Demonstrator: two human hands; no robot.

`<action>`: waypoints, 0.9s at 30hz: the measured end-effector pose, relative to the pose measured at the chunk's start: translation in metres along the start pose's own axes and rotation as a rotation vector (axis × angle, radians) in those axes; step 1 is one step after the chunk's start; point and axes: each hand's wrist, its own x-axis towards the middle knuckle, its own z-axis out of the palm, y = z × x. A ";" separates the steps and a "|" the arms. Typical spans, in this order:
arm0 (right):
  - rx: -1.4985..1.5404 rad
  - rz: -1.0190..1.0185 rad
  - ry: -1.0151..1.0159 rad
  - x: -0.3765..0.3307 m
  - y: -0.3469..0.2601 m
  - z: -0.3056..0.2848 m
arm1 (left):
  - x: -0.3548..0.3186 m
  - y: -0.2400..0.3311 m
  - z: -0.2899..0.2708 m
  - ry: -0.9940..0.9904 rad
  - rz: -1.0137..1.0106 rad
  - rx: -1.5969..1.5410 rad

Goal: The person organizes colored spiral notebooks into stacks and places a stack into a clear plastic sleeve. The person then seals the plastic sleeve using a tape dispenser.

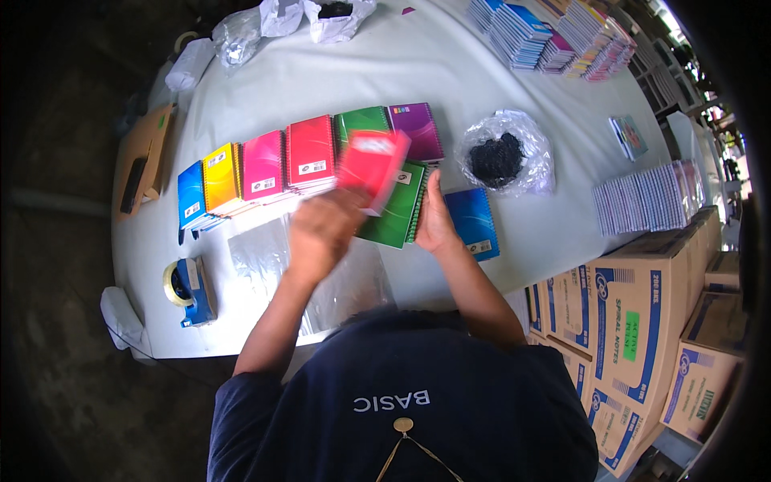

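My left hand (325,229) is closed on a red spiral notebook (375,161), which is smeared by motion. The red notebook is tilted and partly covers a green spiral notebook (391,221). My right hand (435,215) grips the green notebook along its coil side, thumb up; whether more notebooks lie under it I cannot tell. Beyond my hands runs a row of notebook stacks: blue (190,193), yellow (220,177), pink (263,163), red (310,149), green (359,122) and purple (417,132). A blue notebook (475,221) lies beside my right wrist.
Clear plastic sleeves (345,277) lie before me on the white table (554,104). A blue tape dispenser (193,293) stands at left. To the right are a plastic bag of black coils (498,157), notebook stacks (646,197) and cardboard boxes (622,321). More stacks (522,32) stand far right.
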 end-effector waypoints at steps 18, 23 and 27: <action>-0.445 -0.008 -0.084 -0.029 0.004 -0.004 | 0.029 -0.029 -0.010 0.069 -0.778 -0.590; -0.093 0.271 -0.114 -0.031 0.003 -0.020 | 0.064 0.023 -0.038 -0.405 -0.028 0.078; 0.199 0.114 0.041 -0.041 0.021 0.018 | 0.016 0.022 0.034 -0.268 0.056 0.120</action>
